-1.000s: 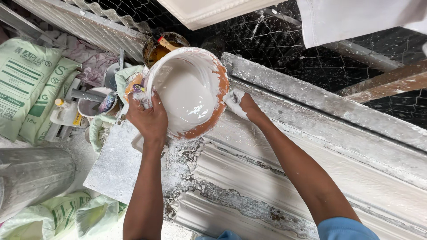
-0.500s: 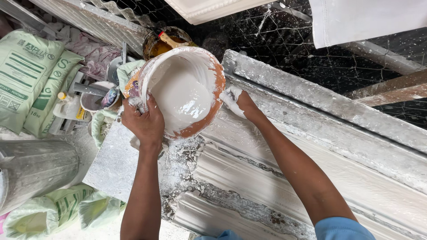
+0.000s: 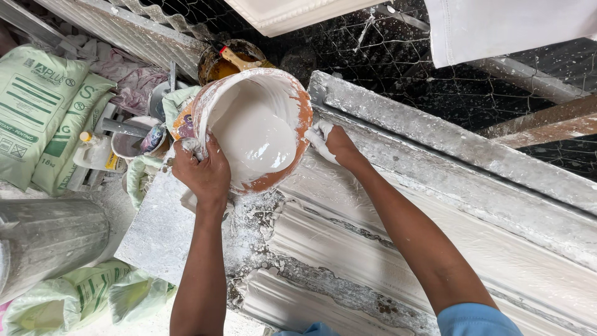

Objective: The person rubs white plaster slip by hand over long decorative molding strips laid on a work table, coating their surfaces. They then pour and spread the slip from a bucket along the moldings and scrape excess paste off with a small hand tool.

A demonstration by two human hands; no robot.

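Long moulding form (image 3: 435, 249): runs diagonally across the view, grooved and coated white, lying flat so wet mix can settle into its channels.

Grey slab surface (image 3: 155, 230): carries the near end of the form; spattered with dried white crumbs.

Green printed sacks (image 3: 37, 106): stacked at far left, beside the work and within reach of the mixing spot.

Wire mesh (image 3: 398, 68): stretched over the dark ground beyond the form.

Orange plastic bowl (image 3: 252, 130): half full of white plaster, tilted toward the form's upper end, its rim over the channel, apparently for pouring.

Brown tub with a brush (image 3: 227, 62): stands just behind the bowl.

Left hand (image 3: 202, 174): grip closed on the bowl's near rim and wall, bearing its weight and setting the tilt.

Right hand (image 3: 333, 143): plaster-smeared, fingers curled against the bowl's far side where it meets the form; whether it clasps the rim or only steadies it cannot be told.
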